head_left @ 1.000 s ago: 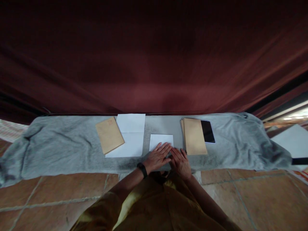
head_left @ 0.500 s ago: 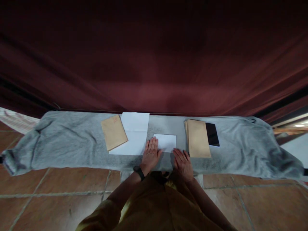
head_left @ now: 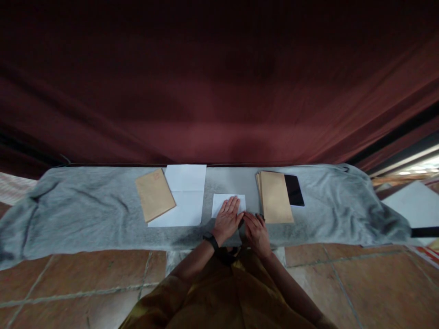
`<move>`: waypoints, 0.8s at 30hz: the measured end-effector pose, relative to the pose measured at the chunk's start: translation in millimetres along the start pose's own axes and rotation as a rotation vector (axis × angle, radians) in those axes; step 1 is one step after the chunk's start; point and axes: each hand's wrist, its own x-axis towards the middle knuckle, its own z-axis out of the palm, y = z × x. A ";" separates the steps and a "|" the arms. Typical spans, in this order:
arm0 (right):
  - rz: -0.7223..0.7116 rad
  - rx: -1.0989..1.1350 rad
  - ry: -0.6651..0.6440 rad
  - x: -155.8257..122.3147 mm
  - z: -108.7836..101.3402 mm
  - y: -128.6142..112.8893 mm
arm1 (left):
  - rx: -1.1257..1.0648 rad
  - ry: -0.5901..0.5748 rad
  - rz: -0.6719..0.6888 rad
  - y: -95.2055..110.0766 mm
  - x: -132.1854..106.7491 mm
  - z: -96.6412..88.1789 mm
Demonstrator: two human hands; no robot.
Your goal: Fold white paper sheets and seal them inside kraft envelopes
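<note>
Paper [head_left: 217,204]: flat on the cloth [head_left: 96,189], partly under the left hand [head_left: 226,222], ahead and to the left of the right hand [head_left: 258,234].
Paper's long axis: left to right across the body.
Nearer to the paper: left hand, lying over its near edge and right half.
Left hand's state: palm down, fingers straight and together (pressing or merely resting, I cannot tell), gripping nothing visible.
Right hand's state: loosely bent, fingertips at the paper's near right corner; whether they pinch it, I cannot tell.
Sheet [head_left: 187,183]: just left of the paper.
Envelope [head_left: 156,194]: farther left, overlapping the sheet.
Stack [head_left: 277,196]: right of the paper.
Phone [head_left: 294,191]: farther right, partly beneath the stack.
</note>
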 end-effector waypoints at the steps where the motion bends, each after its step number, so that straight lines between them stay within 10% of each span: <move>1: 0.016 0.014 0.010 5.1 1.4 -0.1 | 0.004 0.007 -0.012 -3.2 -0.7 -0.3; 9: 0.092 -0.150 -0.087 48.3 18.9 -9.9 | 0.071 0.001 -0.052 -23.0 1.9 0.7; 24: 0.146 -0.237 -0.028 41.9 25.3 -4.2 | 0.108 0.072 -0.253 -41.9 -4.2 -13.7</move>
